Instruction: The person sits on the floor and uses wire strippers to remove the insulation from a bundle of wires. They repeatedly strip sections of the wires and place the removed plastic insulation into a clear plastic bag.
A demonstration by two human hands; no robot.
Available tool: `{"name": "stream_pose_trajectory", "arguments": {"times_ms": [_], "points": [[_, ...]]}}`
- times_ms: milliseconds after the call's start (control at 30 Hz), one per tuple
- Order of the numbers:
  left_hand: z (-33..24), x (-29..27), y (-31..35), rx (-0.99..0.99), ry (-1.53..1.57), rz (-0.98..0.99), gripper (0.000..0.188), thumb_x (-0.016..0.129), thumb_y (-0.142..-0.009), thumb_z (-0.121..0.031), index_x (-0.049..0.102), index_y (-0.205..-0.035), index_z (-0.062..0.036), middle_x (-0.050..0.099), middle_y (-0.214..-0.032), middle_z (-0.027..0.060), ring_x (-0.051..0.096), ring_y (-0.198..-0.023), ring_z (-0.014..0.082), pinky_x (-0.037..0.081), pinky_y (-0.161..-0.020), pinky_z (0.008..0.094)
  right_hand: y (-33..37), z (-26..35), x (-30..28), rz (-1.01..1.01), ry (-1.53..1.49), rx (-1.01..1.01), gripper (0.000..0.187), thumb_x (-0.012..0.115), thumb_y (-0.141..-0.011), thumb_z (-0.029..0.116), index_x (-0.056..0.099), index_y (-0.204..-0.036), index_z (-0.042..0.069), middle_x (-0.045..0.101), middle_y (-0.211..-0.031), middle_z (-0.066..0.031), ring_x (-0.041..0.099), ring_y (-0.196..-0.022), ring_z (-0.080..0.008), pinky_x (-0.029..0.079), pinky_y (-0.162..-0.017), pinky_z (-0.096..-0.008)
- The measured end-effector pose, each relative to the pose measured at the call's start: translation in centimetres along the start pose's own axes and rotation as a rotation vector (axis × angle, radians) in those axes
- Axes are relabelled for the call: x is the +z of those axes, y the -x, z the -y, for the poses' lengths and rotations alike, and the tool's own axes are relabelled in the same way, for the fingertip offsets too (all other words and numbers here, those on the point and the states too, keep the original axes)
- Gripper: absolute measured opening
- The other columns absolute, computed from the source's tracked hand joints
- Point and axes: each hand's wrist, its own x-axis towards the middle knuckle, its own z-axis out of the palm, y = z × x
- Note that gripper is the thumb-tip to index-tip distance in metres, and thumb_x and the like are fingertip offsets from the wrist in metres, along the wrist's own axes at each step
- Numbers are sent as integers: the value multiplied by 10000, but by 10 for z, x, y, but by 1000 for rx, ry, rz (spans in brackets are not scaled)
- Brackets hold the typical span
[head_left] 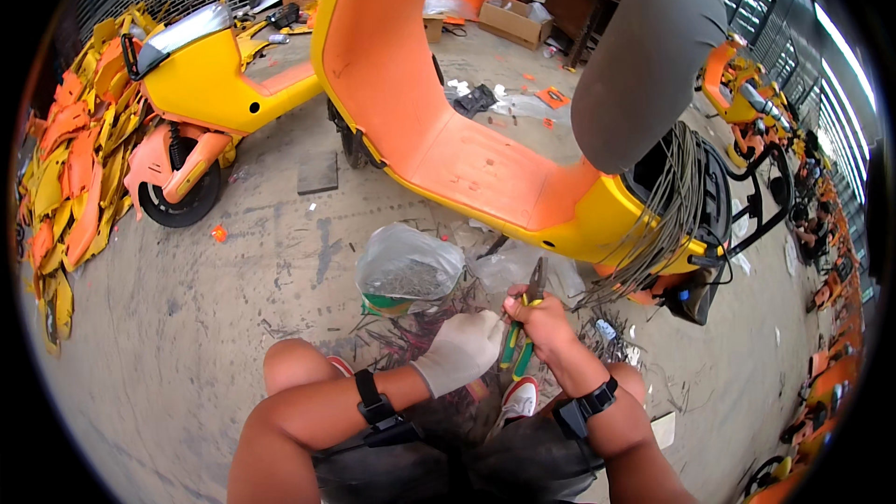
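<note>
Right hand (539,319): we grip pliers (525,327).
Left hand (462,347): gloved, curled; contents unclear.
Done: wire scraps (411,331) litter floor.
Left: scooter wires (667,205).

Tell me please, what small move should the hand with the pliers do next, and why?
Probably lower the pliers toward the gloved left hand. The right hand grips the green-yellow handles with the tip pointing up, away from the wire scraps on the floor, and the left hand sits just beside them.
</note>
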Motion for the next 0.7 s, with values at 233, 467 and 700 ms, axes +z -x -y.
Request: {"name": "stream_pose_trajectory", "arguments": {"times_ms": [233,467,700], "points": [[-7,-7,5,-103,10,53,197,512,-939,-166,582,-829,-18,592,-717,195,611,-666,396,477,-618,502,-8,-8,5,-1,-9,30,129,719,-860,60,638,-952,20,615,-784,-39,576,-686,-158,462,-625,-299],[-9,-23,18,163,-216,0,215,521,-955,-151,612,-809,-23,652,-655,101,647,-612,294,503,-647,414,-28,-8,-7,-172,76,63,157,742,-848,89,636,-941,21,611,-761,-35,520,-623,-130,441,-573,-299],[-3,-58,26,-730,706,176,251,487,-997,-198,613,-983,18,681,-785,107,595,-544,148,470,-527,275,-38,-6,-51,-112,335,-58,274,786,-823,183,624,-982,29,609,-788,-9,544,-688,-136,460,-639,-316]]}}
